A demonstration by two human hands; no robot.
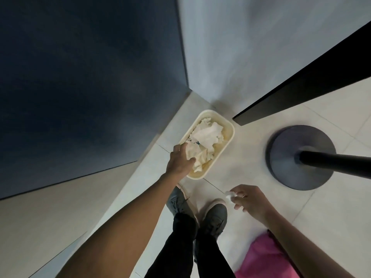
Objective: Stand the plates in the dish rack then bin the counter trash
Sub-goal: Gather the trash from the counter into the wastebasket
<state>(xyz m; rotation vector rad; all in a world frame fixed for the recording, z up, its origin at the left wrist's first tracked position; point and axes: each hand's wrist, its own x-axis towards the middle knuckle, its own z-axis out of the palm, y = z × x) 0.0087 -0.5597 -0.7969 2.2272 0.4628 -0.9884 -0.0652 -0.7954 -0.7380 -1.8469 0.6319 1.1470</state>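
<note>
**Left arm down over the bin: let go low, then bring the scrap across**

Bare left forearm (124, 217) reaches forward and down from the bottom of the view. The left hand (179, 162) sits over the near end of the cream rectangular plastic bin (197, 176), which stands on the pale tiled floor (241, 157) in a corner. This hand's grip is closed round a crumpled wad of off-white paper towel (197, 157), and the wad looks to be inside the bin's rim already. More crumpled white paper (208, 134) fills the far half.

The right hand (250, 199) hangs nearer the body, above the grey shoes (215, 215) and well short of the bin. Its grip pinches a small white scrap (229, 195) between thumb and fingertips. No plates or dish rack are in view, so the work in hand looks like the binning stage.

To do it well:
- Open the left fingers only with the wad below the rim, because the bin seems nearly full and light paper may bounce or slide off the heap.
- Press the wad down gently if it sits proud of the rim.
- Draw the left hand straight back, so nothing is dragged out.
- Carry the right hand's scrap over the bin's middle before letting go, since a piece that small could drift to the floor.
- Keep clear of the round dark base (301, 157) and its black pole (337, 163) on the right.
</note>
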